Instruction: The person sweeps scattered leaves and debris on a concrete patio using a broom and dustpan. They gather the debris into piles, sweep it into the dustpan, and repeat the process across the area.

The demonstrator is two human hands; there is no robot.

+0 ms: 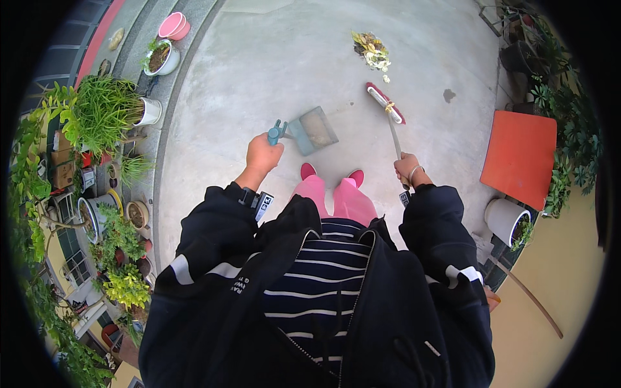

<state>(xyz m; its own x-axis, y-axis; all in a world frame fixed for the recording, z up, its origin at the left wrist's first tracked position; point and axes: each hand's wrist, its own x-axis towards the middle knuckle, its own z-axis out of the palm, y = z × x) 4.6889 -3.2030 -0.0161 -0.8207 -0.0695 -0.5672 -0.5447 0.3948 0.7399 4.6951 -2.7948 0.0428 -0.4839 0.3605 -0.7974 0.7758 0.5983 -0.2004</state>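
Observation:
My left hand (264,154) is closed round the upper handle of a teal long-handled dustpan (304,137), whose pan hangs over or rests on the concrete before my shoes, with brownish dirt in it. In my right hand (408,167) is the grey handle of a broom (385,103) with a white head and dark red bristles. The broom head is ahead and to the right of the dustpan, apart from it. Beyond the broom lies a pile of yellow leaves and pale scraps (371,50), with a few pale bits (385,78) between pile and broom.
Stone steps on the left hold potted plants, including a white pot (162,58), and pink buckets (174,26). At the right are an orange-red board (519,157), a white planter (507,220) and shrubs by a wall. A dark wet spot (449,95) marks the concrete.

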